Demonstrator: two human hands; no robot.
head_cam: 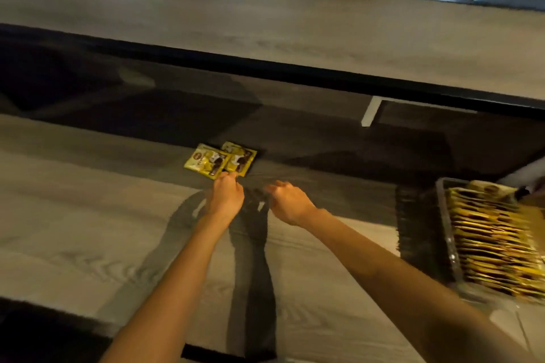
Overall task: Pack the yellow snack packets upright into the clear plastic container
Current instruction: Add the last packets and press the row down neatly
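Two yellow snack packets lie flat and overlapping on the table, just beyond my hands. My left hand reaches to their near edge, its fingertips touching the closer packet; whether it grips the packet is unclear. My right hand hovers to the right of the packets, fingers loosely curled, holding nothing. The clear plastic container stands at the far right, filled with several yellow packets standing upright in a row.
The grey wood-grain table stretches left and toward me. A dark gap and a second wood surface lie beyond the packets. A white strip shows in the gap. Chair legs appear at the top edge.
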